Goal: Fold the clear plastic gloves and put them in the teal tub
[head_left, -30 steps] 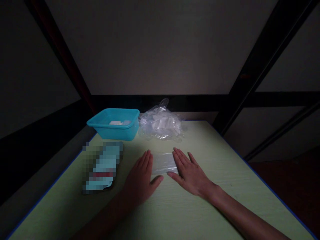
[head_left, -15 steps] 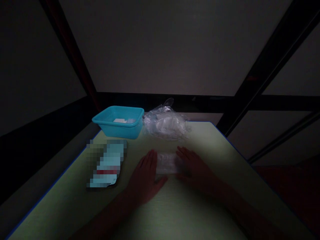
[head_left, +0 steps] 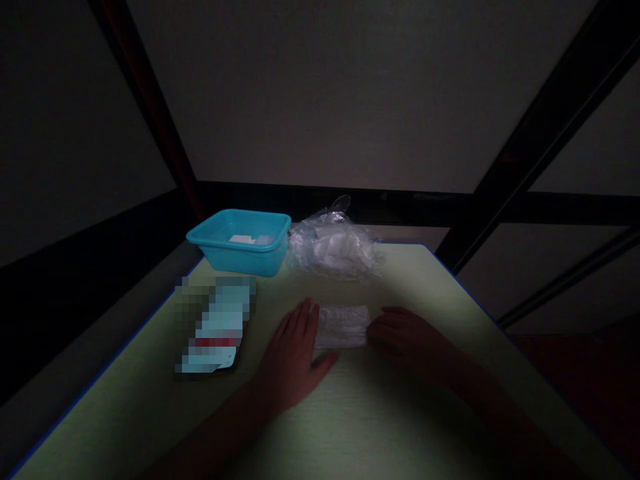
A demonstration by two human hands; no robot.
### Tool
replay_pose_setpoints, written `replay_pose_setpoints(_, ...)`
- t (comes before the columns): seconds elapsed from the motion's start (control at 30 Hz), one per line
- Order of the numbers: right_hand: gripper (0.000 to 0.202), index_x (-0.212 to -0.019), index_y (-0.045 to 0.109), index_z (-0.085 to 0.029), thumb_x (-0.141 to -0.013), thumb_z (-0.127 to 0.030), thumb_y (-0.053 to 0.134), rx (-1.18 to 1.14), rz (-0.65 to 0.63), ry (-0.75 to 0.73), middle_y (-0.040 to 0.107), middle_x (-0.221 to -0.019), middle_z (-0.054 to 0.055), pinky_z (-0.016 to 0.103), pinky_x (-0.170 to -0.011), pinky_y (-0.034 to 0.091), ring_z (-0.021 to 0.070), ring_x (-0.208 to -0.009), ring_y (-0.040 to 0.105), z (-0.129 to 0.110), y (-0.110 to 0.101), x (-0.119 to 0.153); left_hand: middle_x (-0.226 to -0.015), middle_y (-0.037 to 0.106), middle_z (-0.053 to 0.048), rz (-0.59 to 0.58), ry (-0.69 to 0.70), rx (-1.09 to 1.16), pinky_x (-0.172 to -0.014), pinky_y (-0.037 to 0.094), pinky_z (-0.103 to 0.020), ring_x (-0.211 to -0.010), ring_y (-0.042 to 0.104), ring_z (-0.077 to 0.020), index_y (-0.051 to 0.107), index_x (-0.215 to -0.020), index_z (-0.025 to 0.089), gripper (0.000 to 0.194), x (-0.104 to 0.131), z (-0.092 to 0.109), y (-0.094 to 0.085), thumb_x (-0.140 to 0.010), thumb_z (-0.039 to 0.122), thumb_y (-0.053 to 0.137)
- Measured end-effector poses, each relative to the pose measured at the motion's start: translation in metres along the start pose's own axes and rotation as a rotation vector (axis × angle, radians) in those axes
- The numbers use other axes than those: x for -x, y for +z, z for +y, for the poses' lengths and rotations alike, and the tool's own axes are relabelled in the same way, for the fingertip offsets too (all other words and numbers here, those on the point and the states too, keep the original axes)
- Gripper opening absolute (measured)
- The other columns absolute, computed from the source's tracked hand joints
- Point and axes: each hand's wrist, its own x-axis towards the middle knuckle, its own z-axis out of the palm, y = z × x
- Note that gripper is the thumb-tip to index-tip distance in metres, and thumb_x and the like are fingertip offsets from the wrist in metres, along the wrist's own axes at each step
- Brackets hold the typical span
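A small whitish, flat rectangular packet lies on the pale table between my two hands. My left hand rests flat at its left edge, fingers stretched forward and thumb spread to the right below the packet. At the packet's right edge is my right hand, with its fingers bent and pointing left; its fingertips are dim, and whether they pinch the packet's edge cannot be made out.
At the back left of the table stands a blue plastic basket with white pieces inside. Beside it lies a crumpled clear plastic bag with whitish contents. A phone-like object, partly pixelated, lies at the left.
My right hand has moved right, off the packet's right part, and its fingers are more bent. More of the packet shows. My left hand stays beside it.
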Motion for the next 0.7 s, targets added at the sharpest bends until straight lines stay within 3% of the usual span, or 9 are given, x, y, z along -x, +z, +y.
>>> replay_pose_setpoints(0.3,0.016,-0.086,0.063,-0.015,-0.077,-0.007,0.053,0.045,0.073,-0.023,0.067,-0.085,0.006,0.039,-0.088,0.044,0.0192,-0.079,0.062,-0.006,0.001,0.004,-0.137,0.037,-0.026,0.132,0.047,-0.015,-0.099,0.037,-0.047,-0.127,0.035,-0.0337,0.036,-0.130,0.001,0.068,0.002,-0.004,0.009,-0.080,0.046,0.052)
replay_pose_setpoints(0.7,0.019,-0.085,0.062,-0.015,-0.076,-0.005,0.050,0.045,0.119,-0.048,0.066,-0.085,0.007,0.038,-0.085,0.045,0.0195,-0.080,0.059,-0.006,0.004,0.005,-0.135,0.041,-0.025,0.177,0.053,0.006,-0.098,0.037,-0.050,-0.124,0.039,-0.0353,0.045,-0.123,0.004,0.059,0.002,-0.002,0.006,-0.077,0.039,0.058)
